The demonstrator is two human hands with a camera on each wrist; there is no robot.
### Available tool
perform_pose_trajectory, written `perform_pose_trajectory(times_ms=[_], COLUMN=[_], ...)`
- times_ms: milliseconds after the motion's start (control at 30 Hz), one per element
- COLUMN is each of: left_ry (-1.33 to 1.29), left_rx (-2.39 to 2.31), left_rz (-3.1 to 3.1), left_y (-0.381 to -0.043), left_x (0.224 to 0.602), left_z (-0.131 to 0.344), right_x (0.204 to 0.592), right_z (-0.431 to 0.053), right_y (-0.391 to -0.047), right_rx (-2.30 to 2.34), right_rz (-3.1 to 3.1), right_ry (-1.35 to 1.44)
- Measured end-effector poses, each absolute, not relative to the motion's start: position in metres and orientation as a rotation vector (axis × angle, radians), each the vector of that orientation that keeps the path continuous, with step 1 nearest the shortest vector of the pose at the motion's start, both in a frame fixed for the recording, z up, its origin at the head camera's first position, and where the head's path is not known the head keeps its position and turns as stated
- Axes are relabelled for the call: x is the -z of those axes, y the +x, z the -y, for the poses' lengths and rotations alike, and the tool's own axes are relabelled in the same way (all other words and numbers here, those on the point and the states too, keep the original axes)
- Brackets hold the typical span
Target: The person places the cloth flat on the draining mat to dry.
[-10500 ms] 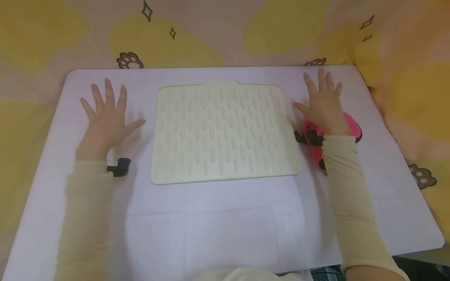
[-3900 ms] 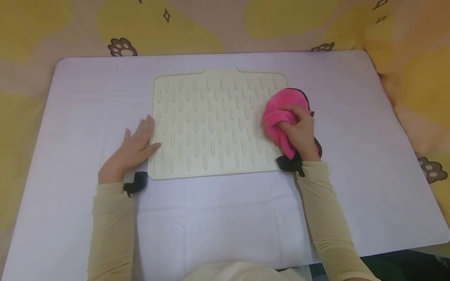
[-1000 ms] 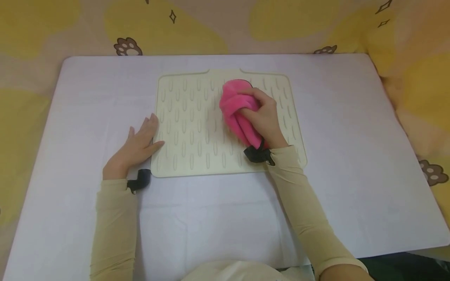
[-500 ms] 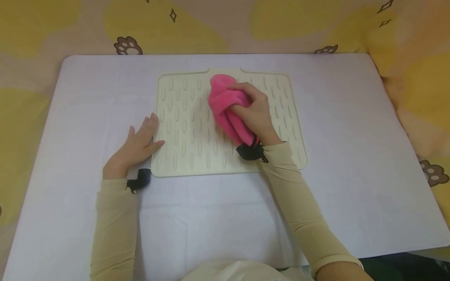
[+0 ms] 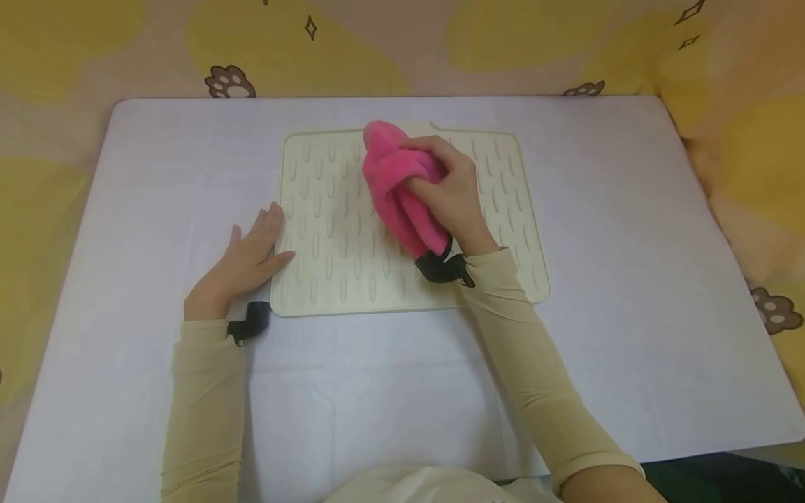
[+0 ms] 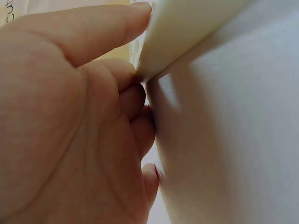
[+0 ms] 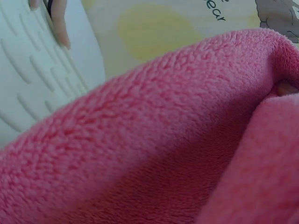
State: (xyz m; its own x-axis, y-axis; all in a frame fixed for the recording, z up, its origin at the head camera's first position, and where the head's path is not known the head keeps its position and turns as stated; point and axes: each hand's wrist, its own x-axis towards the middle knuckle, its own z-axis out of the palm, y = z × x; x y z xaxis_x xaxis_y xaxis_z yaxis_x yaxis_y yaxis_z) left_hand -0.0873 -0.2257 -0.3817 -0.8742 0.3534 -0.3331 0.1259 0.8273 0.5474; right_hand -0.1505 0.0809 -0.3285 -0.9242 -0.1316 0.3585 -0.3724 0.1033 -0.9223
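A cream mat [image 5: 339, 272] with rows of raised oval ridges lies on the white-covered table. My right hand [image 5: 455, 185] grips a bunched pink fluffy cloth [image 5: 396, 181] with dark edging, on the mat's upper middle. In the right wrist view the pink cloth [image 7: 140, 112] fills most of the frame, and only a bit of a fingertip shows in its fold. My left hand [image 5: 242, 262] rests at the mat's left edge, thumb over the rim and the other fingers along the side. The left wrist view shows the left hand [image 6: 70, 116] against the mat's edge [image 6: 177, 32].
The white table [image 5: 629, 279] extends on all sides of the mat. A yellow and beige patterned fabric [image 5: 415, 49] with paw prints stands behind it. Black wrist cameras [image 5: 249, 321] sit at both cuffs. A dark area lies past the front right table edge.
Earlier the cloth lay under my right forearm and both hands were spread. Since then I took the cloth and moved it leftward over the mat, lately also slightly farther back. The left hand stays still lately.
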Motion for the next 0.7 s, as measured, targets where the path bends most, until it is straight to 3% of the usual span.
perform_pose_trajectory(times_ms=[433,700], left_ry=[0.354,0.352], left_rx=[-0.728,-0.744], left_rz=[-2.582,-2.583], left_y=[-0.088,-0.087], left_x=[0.383,0.382], left_z=[0.226,0.226], right_x=[0.313,0.337], right_z=[-0.077,-0.087], right_y=[-0.148,-0.149], right_rx=[-2.021,-2.009], right_rz=[2.077,2.194], right_ry=[0.511,0.399])
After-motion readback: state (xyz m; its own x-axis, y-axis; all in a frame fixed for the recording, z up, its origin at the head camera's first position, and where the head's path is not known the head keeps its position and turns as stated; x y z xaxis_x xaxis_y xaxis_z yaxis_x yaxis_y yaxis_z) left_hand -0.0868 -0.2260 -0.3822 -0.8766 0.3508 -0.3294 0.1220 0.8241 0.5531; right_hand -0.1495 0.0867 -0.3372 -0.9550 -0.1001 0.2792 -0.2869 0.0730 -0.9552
